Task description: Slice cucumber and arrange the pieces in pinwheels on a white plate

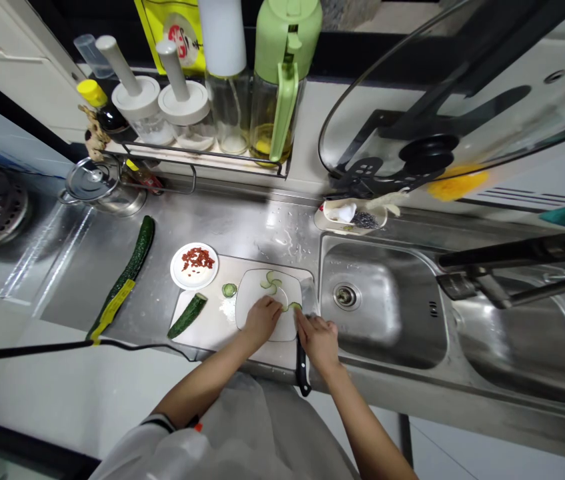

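Over a squarish white plate [249,293], my left hand [261,319] and my right hand [319,341] have their fingers closed at opposite ends of a thin curved cucumber slice [292,305]. More curved slices [271,283] lie fanned out on the plate. The plate rests on a white cutting board [217,337]. On the board to the left are a cut piece of cucumber [188,316] and a small stack of round slices [229,290]. A knife with a black handle [303,367] lies at the board's right edge, beneath my right hand.
A round plate [177,273] holds chopped red bits. Further left lies a whole cucumber [135,263] with a yellow label. A double sink [392,340] with a black faucet [512,257] is at right. Seasoning jars [137,100] and a green-lidded oil jug [282,87] line the shelf.
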The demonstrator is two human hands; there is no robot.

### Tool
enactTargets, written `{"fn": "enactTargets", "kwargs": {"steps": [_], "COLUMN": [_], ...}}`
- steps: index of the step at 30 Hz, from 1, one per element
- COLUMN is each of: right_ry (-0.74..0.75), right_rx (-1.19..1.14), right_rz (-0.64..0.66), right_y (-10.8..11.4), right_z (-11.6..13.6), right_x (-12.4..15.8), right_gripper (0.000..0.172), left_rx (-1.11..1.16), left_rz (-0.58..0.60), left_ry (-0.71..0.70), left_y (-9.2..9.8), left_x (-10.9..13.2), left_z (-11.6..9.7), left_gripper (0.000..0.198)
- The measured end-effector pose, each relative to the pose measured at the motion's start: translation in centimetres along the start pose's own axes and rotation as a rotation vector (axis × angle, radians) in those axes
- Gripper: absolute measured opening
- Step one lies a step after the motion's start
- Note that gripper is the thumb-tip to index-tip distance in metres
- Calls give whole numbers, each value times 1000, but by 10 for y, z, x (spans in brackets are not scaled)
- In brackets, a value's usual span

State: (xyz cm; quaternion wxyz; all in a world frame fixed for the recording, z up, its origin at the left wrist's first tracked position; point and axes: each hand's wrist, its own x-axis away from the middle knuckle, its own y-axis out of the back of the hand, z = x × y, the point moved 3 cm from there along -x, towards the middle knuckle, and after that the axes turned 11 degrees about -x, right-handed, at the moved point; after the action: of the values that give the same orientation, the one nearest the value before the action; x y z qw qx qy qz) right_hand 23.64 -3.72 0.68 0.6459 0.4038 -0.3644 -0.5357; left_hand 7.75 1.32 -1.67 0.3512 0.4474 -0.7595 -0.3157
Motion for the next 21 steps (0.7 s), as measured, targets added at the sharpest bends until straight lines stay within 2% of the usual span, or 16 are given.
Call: {"fn": "enactTargets", "kwargs": {"steps": [5, 14, 17, 21], "right_ry": [-32, -41, -41, -39], "right_rx": [37, 32, 12, -18], "right_rz": [41, 39, 22, -3], "right_y": [-8, -1, 1, 1], "right_z": [4, 8, 10, 11], "right_x": [4, 0, 0, -1], "right_gripper": [36, 34, 34, 35], "left_rx": [-8, 12, 71, 141], "left_rz": [8, -14, -35, -163], "left_ry": [-1, -1, 5, 61], "left_y": [-1, 0, 10, 36], "left_x": [0, 0, 1, 8], "left_z": [1, 0, -1, 11], "left_gripper": [23, 22, 20, 22]}}
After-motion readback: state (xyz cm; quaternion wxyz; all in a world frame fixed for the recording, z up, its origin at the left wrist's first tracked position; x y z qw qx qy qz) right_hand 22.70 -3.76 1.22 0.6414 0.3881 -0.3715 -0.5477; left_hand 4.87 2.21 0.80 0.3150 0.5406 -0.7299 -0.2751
